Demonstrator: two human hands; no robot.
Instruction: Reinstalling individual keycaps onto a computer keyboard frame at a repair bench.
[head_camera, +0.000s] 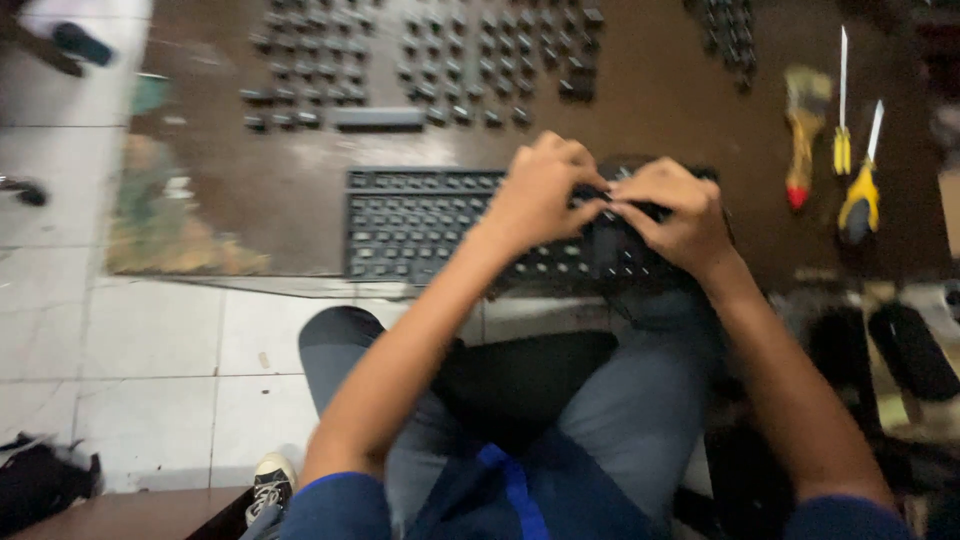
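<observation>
At the near edge of a dark brown, smooth-topped table lies a flat black keyboard, a long rectangle with its keycaps stripped off, so its face shows rows of small square sockets. Both hands meet over its right part, at about three o'clock from the keyboard's middle. The left hand is curled, fingers bent down onto the board, fingertips pinched close to those of the right hand, which is likewise bent and pressing at the same spot; what small thing lies between the fingertips cannot be told, as the picture is blurred there. At twelve o'clock from the keyboard, loose keycaps are set out in neat rows, small dark blocks, with one long bar-shaped cap among them. At two o'clock from the hands lie a brush with a yellowish handle and red tip, and two yellow-handled screwdrivers with slim pale shafts. Pale square floor tiles show at eight o'clock.
</observation>
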